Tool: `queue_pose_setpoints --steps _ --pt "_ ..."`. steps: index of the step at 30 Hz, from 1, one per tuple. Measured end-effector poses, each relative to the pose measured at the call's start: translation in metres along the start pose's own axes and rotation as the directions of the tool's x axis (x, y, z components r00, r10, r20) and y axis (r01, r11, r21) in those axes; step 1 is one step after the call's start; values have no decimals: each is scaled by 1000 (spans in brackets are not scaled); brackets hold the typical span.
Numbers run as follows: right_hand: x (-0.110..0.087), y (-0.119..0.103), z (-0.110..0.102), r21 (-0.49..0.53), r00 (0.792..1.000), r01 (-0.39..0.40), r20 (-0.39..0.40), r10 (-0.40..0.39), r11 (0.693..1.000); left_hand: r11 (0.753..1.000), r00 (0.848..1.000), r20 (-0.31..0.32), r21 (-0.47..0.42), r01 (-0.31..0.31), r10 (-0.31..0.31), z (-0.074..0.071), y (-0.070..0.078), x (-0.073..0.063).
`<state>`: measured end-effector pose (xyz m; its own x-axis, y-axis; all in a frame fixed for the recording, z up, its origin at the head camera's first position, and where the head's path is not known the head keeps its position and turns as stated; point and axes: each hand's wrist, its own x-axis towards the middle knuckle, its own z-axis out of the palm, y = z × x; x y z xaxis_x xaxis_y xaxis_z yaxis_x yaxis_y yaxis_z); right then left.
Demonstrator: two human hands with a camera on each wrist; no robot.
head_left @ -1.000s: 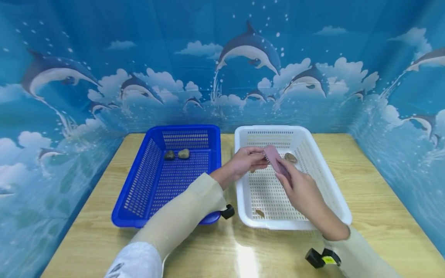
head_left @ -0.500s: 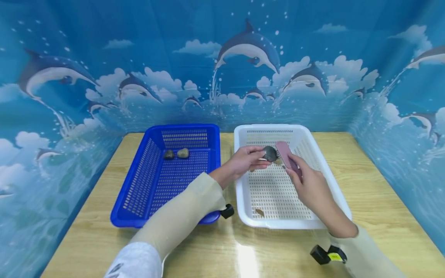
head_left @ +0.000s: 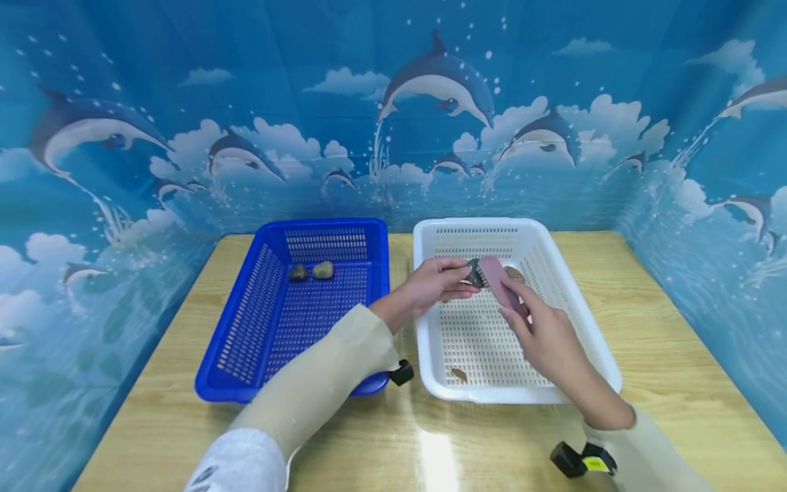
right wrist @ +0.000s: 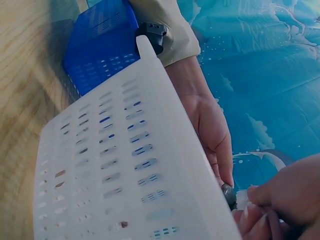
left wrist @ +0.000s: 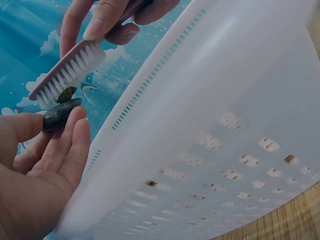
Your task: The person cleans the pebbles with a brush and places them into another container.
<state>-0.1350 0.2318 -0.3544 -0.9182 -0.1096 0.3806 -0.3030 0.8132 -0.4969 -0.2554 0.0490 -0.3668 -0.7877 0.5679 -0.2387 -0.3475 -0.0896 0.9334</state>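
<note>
My left hand (head_left: 435,281) pinches a smooth dark stone (left wrist: 59,116) between thumb and fingers, over the white basket (head_left: 451,393). In the left wrist view a small dark green leaf-like piece (left wrist: 66,94) sits on the stone's upper side, below the bristles. My right hand (head_left: 553,342) grips a pink scrub brush (head_left: 495,275) by its handle, index finger along its back. Its white bristles (left wrist: 75,70) face the stone and overlap its right side in the head view. In the right wrist view the white basket's wall stands in front of part of my left hand.
To the left stands a blue basket (head_left: 227,393) with a dark stone (head_left: 298,272) and a tan stone (head_left: 322,270) inside. A brownish stone (head_left: 515,274) lies in the white basket behind the brush, and a brown leaf-like scrap (head_left: 459,374) near its front. A dolphin-print curtain (head_left: 307,171) surrounds the table.
The brush, first over the stone, moved right off it, exposing the stone's face, then came back left against its right side. My left hand has stayed nearly still.
</note>
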Motion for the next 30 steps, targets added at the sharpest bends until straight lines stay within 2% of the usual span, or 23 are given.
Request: queue_pose_setpoints --steps 4,12,16,20,26,30 --pt "3 -1 0 -5 1000 -9 5 9 1000 999 1000 24 32 -10 9 0 0 0" --pt "5 2 -7 13 984 -159 79 158 987 999 1000 19 35 7 -8 -1 -1 0" --pt "4 4 -9 19 976 -196 104 193 981 1000 1000 8 16 10 -10 -2 -1 1" --pt "1 6 -7 16 979 -179 98 177 984 1000 1000 -17 -7 -4 4 -1 -1 2" --pt "-2 3 -2 52 991 -114 74 110 992 999 999 -31 -19 -26 26 0 -2 3" --pt "0 1 1 48 997 -64 48 62 997 999 999 -1 43 -32 32 0 -1 2"
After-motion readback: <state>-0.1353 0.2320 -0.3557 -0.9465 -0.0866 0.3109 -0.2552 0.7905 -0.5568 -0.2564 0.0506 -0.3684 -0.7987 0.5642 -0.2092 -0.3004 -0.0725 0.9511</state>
